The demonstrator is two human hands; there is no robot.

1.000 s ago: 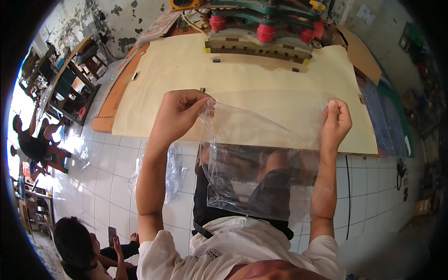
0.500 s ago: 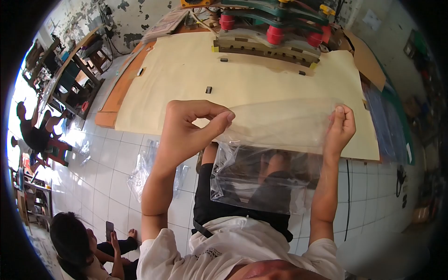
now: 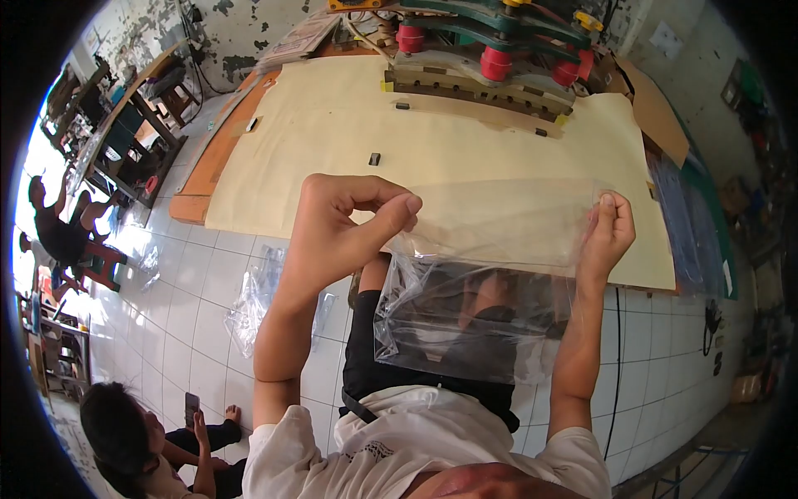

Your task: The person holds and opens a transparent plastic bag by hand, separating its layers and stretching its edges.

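Note:
A clear plastic sheet (image 3: pixel 499 220), perhaps a bag, is stretched between my two hands above the near edge of the table. My left hand (image 3: pixel 353 220) pinches its left upper corner between thumb and forefinger. At the other end, my right hand (image 3: pixel 609 229) grips the right upper corner with the thumb on top. The lower part of the plastic hangs creased over my lap. Pale yellow paper (image 3: pixel 307 150) covers the table beneath and beyond my hands.
At the table's back stands a green machine with red cylinders (image 3: pixel 495 62) and a slotted metal bar (image 3: pixel 474 94). Small black blocks (image 3: pixel 375 159) lie on the paper. Clear plastic (image 3: pixel 258 303) lies on the tiled floor. A seated person holds a phone (image 3: pixel 192 407) at lower left.
Both hands keep their hold on the plastic sheet and have hardly moved. The sheet's creases have shifted slightly, and the view has tilted a little.

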